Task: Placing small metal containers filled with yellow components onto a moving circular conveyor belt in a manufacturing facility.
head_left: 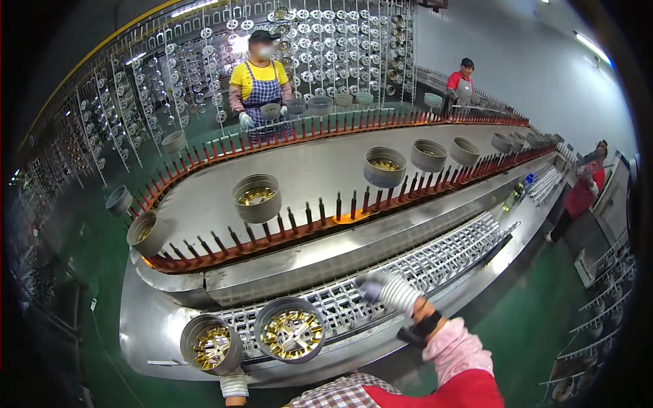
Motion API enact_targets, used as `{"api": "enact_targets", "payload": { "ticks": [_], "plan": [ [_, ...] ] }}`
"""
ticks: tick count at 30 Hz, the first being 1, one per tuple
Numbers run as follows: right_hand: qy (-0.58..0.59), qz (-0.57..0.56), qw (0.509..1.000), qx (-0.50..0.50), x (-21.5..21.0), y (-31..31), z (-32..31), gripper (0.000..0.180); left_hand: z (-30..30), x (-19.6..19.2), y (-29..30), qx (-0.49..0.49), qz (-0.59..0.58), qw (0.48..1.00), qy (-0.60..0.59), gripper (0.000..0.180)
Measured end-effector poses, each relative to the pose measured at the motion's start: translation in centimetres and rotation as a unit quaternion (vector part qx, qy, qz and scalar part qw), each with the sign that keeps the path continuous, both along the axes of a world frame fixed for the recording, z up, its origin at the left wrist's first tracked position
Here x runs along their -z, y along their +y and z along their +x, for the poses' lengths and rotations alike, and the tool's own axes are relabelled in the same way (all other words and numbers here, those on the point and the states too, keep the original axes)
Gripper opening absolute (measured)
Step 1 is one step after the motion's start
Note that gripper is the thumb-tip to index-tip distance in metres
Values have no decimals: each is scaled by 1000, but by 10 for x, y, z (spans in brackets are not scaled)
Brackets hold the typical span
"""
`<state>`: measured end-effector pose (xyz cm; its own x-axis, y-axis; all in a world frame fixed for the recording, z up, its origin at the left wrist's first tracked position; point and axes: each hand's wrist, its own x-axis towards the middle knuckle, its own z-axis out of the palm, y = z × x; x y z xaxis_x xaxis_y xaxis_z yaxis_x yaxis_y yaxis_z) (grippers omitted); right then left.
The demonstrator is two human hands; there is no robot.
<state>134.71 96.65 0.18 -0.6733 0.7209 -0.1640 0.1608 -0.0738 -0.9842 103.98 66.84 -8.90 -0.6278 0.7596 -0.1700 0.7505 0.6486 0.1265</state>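
Note:
A grey round tub [209, 345], with a gold-and-silver spoked, wheel-shaped part inside, tilts at the bench's near left. Against its near side is my left hand [235, 384], in a white striped glove; its fingers are hidden by the tub, which it appears to grip. Just right of that, a second grey tub [289, 299] holding a similar spoked part rests on the metal racks. My right hand [388, 289], gloved too, is over the silver racks [435, 255], apart from both tubs. Motion smears its fingers, and nothing can be made out in them.
Beyond the racks runs a looped line of upright red-and-black spindles [320, 211], some carrying grey tubs [257, 204]. A worker in yellow [262, 81] stands across it; others in red are farther off. A bottle [513, 197] stands at the bench's right.

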Motion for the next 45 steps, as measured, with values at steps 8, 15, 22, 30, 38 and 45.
{"api": "enact_targets", "payload": {
  "ticks": [8,15,22,30,38,45],
  "plan": [
    [-24,172,932,318,14,260,85,40,-49,146,-41,-27,-1,976,218,36],
    [-85,211,908,351,50,367,53,53,3,101,-30,-24,-146,951,270,20],
    [-375,420,793,234,100,469,44,32,32,57,1,78,-125,935,323,23],
    [-394,686,544,279,-17,359,30,23,24,54,-9,-26,-213,967,137,22],
    [-280,711,626,156,-30,138,53,16,15,69,-10,98,-108,919,367,16],
    [-208,419,882,51,72,-15,73,21,24,52,9,85,-61,949,298,14]
  ]
}}
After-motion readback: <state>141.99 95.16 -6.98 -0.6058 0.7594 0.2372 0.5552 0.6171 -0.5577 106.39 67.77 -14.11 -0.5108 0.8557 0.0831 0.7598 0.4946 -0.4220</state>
